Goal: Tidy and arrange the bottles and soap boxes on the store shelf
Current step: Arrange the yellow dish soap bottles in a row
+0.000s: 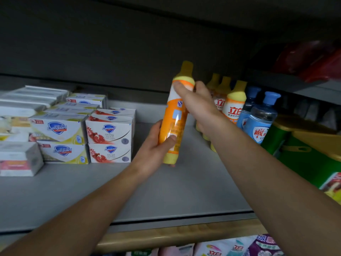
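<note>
Orange bottle (174, 115) hangs above the shelf (184, 182), my left grip (155, 150) clasping its base, right grip (195, 102) its shoulder; I'd set it upright beside the matching row (234, 102), label forward.

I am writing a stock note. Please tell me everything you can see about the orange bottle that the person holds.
The orange bottle looks like plastic: yellow body, dark yellow cap, glossy orange and white label. It is nearly upright, its top leaning slightly right, lifted above the grey shelf. The left hand grips its lower part; the right hand grips near its shoulder. Matching bottles stand just right of it.
</note>
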Tool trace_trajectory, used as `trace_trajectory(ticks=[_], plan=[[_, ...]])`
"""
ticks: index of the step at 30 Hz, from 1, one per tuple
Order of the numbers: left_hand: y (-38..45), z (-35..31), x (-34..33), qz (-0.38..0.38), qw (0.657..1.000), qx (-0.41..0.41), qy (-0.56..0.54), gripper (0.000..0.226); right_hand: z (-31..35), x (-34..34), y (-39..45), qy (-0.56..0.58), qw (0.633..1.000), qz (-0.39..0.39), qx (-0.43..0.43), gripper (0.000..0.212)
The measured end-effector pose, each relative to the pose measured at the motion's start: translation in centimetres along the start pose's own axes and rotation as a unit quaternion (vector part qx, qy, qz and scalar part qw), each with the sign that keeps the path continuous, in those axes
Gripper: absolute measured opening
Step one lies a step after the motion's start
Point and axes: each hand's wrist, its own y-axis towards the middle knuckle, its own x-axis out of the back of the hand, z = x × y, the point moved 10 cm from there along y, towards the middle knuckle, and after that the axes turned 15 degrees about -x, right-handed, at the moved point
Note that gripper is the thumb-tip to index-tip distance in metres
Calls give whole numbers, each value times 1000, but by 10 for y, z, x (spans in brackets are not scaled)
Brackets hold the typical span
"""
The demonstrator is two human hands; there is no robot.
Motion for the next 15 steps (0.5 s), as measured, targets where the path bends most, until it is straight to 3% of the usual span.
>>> trace_trajectory(ticks=[2, 4, 7, 9, 10, 12, 15], plan=[[-4, 0, -16, 5, 974, 73, -216, 47, -11, -11, 4, 82, 991, 78, -74, 41], [-11, -7, -32, 36, 919, 147, -364, 50, -25, -26, 3, 198, 954, 171, -148, 53], [-24, -23, -49, 109, 831, 208, -504, 62, -40, -41, -4, 300, 897, 261, -193, 52], [-31, -29, -56, 154, 804, 221, -531, 68, -45, -47, -8, 319, 883, 284, -195, 50], [-33, -28, -57, 168, 810, 222, -515, 68, -45, -47, -7, 320, 884, 280, -194, 49], [-29, -14, -56, 148, 858, 229, -436, 61, -44, -35, 3, 284, 916, 220, -179, 46], [-17, 15, -30, 11, 943, 207, -259, 41, -22, 0, 13, 70, 993, 61, -80, 46]])
